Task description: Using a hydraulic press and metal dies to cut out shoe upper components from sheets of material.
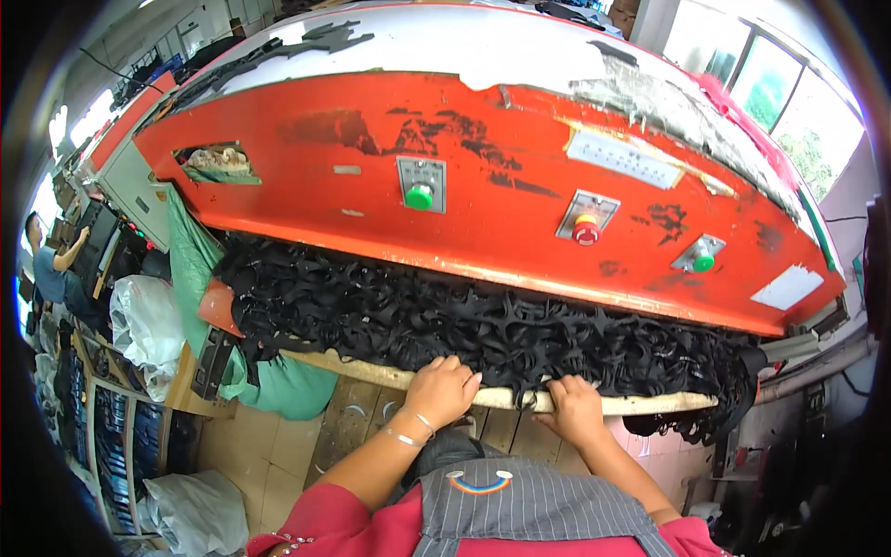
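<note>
A heap of black cut-out scrap strips (399, 311) lies along a long pale board (371, 372) at the front of a large red machine (325, 186). My left hand (440, 394), with a bracelet at its wrist, is closed over the board's near edge, left of centre. A short way to the right, my right hand (575, 408) grips the same edge, its fingertips against the scraps. Some strips hang down over the edge between the hands. More spill off the board's right end. The undersides of both hands are hidden.
On the machine's front sit a green button (419, 197), a red stop button (586, 230) and a second green button (703, 263). Green cloth (288, 385) and white sacks (148, 320) stand at the left. Farther left, another person (51, 265) works.
</note>
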Demonstrator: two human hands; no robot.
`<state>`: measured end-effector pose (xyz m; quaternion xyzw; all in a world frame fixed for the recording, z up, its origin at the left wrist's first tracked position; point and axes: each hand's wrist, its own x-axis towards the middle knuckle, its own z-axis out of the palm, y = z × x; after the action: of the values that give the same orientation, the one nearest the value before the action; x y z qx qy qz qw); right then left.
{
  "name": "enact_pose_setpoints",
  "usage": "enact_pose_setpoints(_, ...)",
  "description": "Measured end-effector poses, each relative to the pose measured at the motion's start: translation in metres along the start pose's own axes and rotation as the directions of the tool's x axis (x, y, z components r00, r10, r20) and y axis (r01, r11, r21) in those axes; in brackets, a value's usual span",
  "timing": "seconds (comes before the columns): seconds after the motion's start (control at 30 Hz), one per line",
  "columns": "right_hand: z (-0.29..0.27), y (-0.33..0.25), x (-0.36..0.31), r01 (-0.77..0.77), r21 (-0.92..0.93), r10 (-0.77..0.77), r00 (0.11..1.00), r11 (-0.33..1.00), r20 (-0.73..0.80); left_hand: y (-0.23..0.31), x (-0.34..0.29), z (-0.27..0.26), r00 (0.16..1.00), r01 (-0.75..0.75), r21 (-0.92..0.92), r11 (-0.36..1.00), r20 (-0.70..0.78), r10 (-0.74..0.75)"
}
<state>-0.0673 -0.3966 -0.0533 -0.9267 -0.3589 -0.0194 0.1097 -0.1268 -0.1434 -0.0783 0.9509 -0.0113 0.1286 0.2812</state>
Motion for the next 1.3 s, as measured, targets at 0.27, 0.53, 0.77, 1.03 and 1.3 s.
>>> enact_pose_setpoints(0.27,0.005,-0.005,-0.002,-0.080,-0.019,0.078,0.993,0.997,-0.089,-0.002,0.000,0.003,0.999,0.006,0.011,1.000,-0.052,-0.006)
enact_pose_setpoints(0.53,-0.002,0.000,-0.017,-0.059,0.214,-0.058,0.861,0.975,0.505,-0.064,-0.013,-0.003,0.981,0.106,-0.356,0.929,0.192,-0.038)
enact_pose_setpoints(0.77,0.027,-0.032,0.242,0.624,-0.004,-0.618,0.773,0.781,-0.139,-0.115,0.079,0.009,0.983,-0.055,-0.031,0.998,-0.178,0.049)
enact_pose_setpoints(1.03,0.086,-0.051,0.388,0.820,0.121,-0.795,0.491,0.560,0.356,-0.120,0.127,0.001,0.920,-0.127,-0.232,0.964,-0.390,0.028)
enact_pose_setpoints(1.3,0.024,0.022,0.323,0.190,-0.234,-0.134,0.963,0.953,0.232,-0.133,0.100,0.051,0.980,0.061,-0.422,0.904,-0.147,-0.134)
